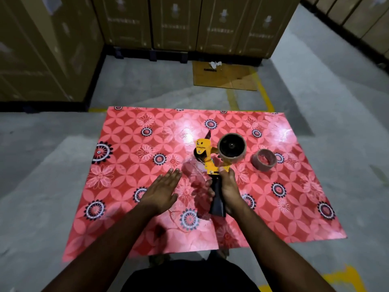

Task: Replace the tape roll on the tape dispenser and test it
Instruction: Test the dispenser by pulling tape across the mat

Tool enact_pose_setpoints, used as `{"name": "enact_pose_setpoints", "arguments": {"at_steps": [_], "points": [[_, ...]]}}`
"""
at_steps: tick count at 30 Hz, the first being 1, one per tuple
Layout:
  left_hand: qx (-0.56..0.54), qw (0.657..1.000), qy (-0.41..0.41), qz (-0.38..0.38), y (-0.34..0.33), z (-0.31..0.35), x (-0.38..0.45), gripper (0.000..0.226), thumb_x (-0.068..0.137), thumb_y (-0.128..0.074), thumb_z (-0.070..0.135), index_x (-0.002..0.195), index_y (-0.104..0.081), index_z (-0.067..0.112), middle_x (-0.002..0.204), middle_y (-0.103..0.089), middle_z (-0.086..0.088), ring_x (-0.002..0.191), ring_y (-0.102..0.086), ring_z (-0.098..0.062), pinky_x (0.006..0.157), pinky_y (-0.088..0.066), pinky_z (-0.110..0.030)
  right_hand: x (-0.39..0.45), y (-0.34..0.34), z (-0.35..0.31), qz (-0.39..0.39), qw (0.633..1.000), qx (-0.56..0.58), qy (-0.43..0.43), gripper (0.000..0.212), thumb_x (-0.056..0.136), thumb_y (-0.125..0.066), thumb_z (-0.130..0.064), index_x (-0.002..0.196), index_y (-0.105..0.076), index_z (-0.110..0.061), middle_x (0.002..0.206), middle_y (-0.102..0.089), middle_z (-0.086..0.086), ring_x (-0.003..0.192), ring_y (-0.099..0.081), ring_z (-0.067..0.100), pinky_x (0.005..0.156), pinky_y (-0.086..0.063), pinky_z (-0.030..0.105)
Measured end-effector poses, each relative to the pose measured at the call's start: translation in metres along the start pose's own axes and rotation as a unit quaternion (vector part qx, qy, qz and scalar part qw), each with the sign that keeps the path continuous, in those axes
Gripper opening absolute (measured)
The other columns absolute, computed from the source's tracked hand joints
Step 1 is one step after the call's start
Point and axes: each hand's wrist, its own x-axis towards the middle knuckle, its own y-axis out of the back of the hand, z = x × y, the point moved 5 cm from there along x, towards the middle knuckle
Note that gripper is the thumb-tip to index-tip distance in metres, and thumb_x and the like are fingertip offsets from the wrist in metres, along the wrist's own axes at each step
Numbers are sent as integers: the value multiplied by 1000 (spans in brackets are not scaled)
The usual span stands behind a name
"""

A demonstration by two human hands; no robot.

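A yellow tape dispenser (pixel 205 154) with a black handle stands over the red flowered table (pixel 134 144). A brown tape roll (pixel 232 149) sits on its wheel. My right hand (pixel 228 191) grips the black handle from the right. My left hand (pixel 163 189) hovers flat, fingers straight, just left of the dispenser, holding nothing. A second, nearly bare cardboard tape core (pixel 263 160) lies on the table right of the dispenser. Clear tape seems to trail from the dispenser near my left fingertips; it is hard to make out.
Stacked cardboard boxes (pixel 174 24) wall off the back and left. A flat cardboard sheet (pixel 225 75) lies on the grey concrete floor beyond the table, beside yellow floor lines (pixel 265 95).
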Motion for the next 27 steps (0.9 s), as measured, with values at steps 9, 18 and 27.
{"name": "enact_pose_setpoints", "arguments": {"at_steps": [9,18,27], "points": [[-17,999,46,-4,-9,35,14,77,97,-38,42,158,7,23,159,16,9,151,12,-12,122,3,-32,-1,50,-2,-101,969,133,-179,54,86,-45,-63,82,-55,-10,58,-44,0,35,-36,8,35,-34,21],[-3,996,77,-37,-26,51,20,80,97,-41,41,157,9,24,158,15,12,151,12,-12,123,2,-34,20,94,0,-121,969,82,-198,48,93,-49,-55,89,-59,-8,68,-44,6,44,-37,17,45,-32,24],[-11,996,80,-39,-40,63,23,75,97,-37,44,157,4,25,159,11,14,147,15,-9,122,-1,-35,41,135,19,-9,988,-10,-157,65,85,-69,-58,111,-56,0,73,-59,19,57,-54,28,57,-50,40]]}}
